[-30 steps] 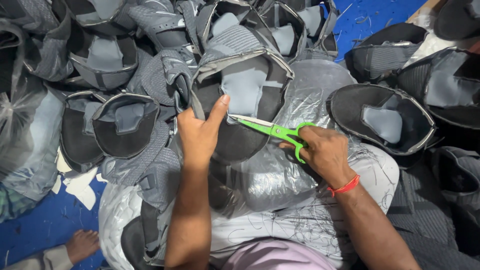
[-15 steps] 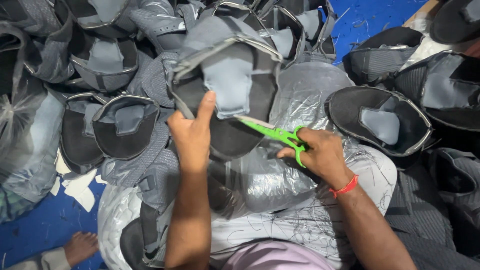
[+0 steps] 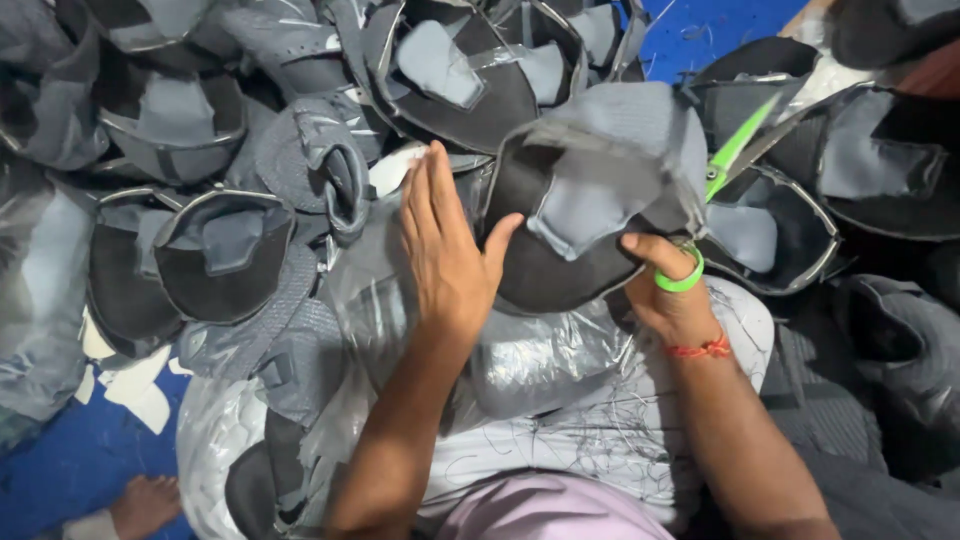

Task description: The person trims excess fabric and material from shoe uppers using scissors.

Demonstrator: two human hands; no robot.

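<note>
**Grey and black shoe piece held up between two hands**

Much of the right hand (image 3: pixel 672 300) was hidden behind the shoe piece (image 3: pixel 590 200); only the thumb, the wrist with a red thread and a green scissor ring around a finger showed, so how its other fingers lay could not be told. The green scissors (image 3: pixel 735 150) were mostly covered, their blades poking up to the right past the piece's edge.

The shoe piece was black inside with a lighter grey padded flap and a pale trimmed rim. It sat above a clear plastic bag (image 3: pixel 540 360), its long axis running from lower left to upper right, its open side facing the camera.

The left hand (image 3: pixel 450 250) lay flat against its left edge, fingers pressed together and straight, thumb spread onto the black surface. Similar pieces (image 3: pixel 215 250) lay heaped around.
</note>
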